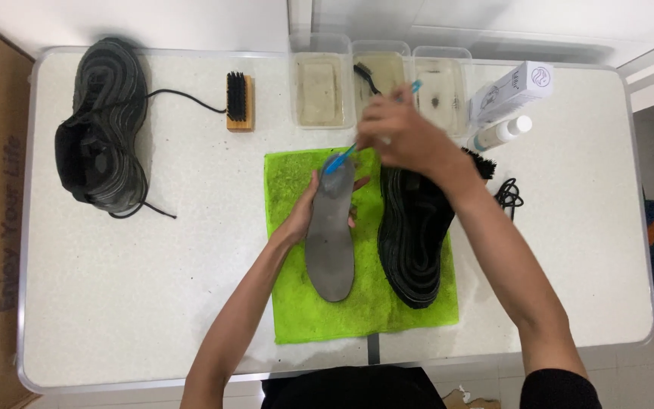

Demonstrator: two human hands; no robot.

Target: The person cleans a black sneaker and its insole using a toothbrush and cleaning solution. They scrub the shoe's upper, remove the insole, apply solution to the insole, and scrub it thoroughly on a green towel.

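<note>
A grey insole [330,238] lies lengthwise on a bright green cloth [297,295] at the table's middle. My left hand [306,210] grips the insole's upper left edge. My right hand [403,132] holds a blue toothbrush [340,160], its head pressed on the insole's top end. A black shoe [412,235] lies sole-up on the cloth, just right of the insole and partly under my right forearm.
A second black shoe [104,129] with a loose lace sits at the far left. A wooden brush [239,101] lies behind the cloth. Three clear tubs [319,87] of murky water stand at the back, with a white box [510,91], a bottle [502,132] and a black lace [509,194] to the right.
</note>
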